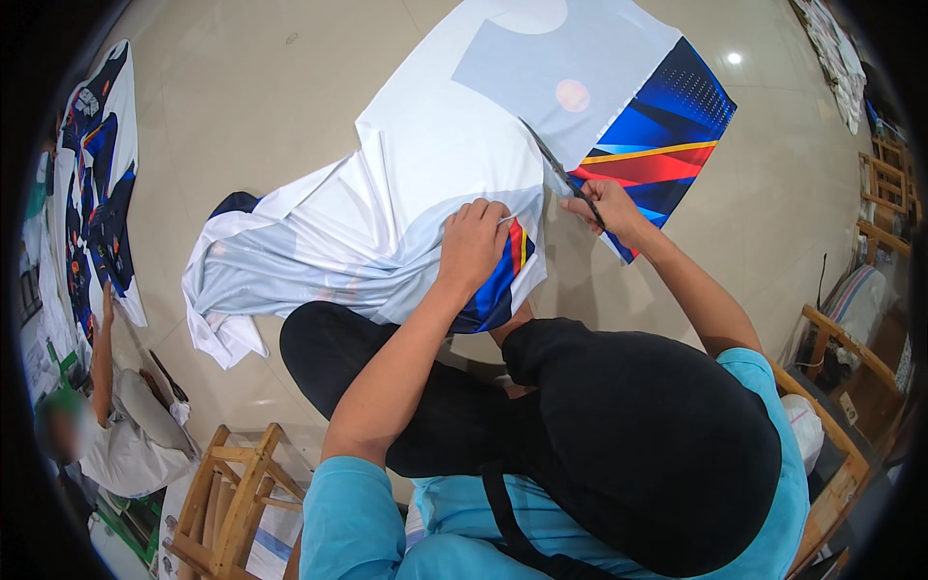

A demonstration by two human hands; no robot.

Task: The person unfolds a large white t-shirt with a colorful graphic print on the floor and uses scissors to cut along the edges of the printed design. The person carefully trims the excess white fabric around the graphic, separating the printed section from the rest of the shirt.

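A large sheet of thin white fabric (425, 145) spreads over the tiled floor and bunches in folds near my knees. A printed panel (667, 126) in blue, red and yellow shows at its right end, and a grey-blue shape shows through the cloth. My right hand (611, 213) grips black-handled scissors (559, 169), whose long blades lie along the fabric at the left edge of the printed panel. Closed on the cloth closer to my body is my left hand (473, 244), beside a folded-over corner with the same bright print. Its fingertips pinch the fabric's edge.
At the left, another person (140, 425) reaches toward dark patterned fabric pieces (97, 174) on the floor. A wooden stool (232, 498) stands at lower left. Wooden frames (851, 348) and a stuffed sack (855, 304) line the right side. White cloth (831, 58) lies at the far right.
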